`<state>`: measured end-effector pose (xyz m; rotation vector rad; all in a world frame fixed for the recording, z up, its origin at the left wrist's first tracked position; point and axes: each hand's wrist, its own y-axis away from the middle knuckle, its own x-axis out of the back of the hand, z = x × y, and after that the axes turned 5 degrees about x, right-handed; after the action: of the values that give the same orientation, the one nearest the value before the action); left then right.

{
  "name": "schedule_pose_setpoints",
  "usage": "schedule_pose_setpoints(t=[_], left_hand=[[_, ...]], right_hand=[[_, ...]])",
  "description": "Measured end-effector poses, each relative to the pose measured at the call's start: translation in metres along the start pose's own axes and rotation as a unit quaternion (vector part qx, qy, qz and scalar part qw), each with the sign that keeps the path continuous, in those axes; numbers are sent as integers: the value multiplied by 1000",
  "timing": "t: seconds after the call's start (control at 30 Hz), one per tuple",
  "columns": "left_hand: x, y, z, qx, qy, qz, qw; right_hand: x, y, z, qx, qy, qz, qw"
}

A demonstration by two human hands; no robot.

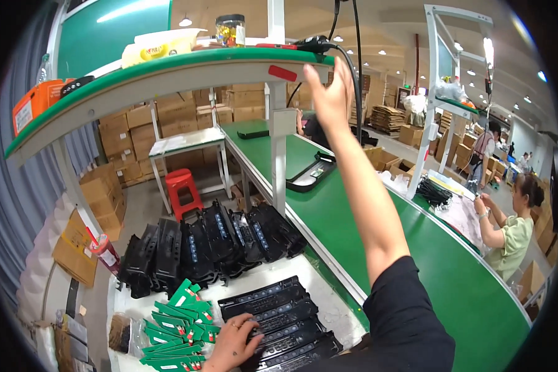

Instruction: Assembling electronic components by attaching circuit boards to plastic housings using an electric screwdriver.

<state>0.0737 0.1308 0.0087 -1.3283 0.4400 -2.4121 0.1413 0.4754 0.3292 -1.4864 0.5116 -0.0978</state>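
Observation:
My right hand is raised to the end of the overhead shelf, fingers and thumb apart, with nothing visible in it. Just above it, a black device with a cable lies on the shelf's edge; whether the fingertips touch it I cannot tell. Low down, my left hand rests with loosely bent, parted fingers at the left end of a row of long black plastic panels. Beside that hand lies a loose pile of green circuit boards with small red and white parts.
More black plastic housings stand behind the panels on the white table. To the right runs a green conveyor belt carrying a black frame. The green-edged shelf spans overhead. A co-worker sits at the far right. A red stool stands beyond.

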Motion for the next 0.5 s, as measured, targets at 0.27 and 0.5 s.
schedule_pose_setpoints(t=[0.27,0.5], left_hand=[[26,51,-10,38,88,-11,995],[67,65,5,43,184,-84,978]], right_hand=[[-43,-70,22,-167,25,-163,972],[-14,-113,8,-100,-21,30,994]])
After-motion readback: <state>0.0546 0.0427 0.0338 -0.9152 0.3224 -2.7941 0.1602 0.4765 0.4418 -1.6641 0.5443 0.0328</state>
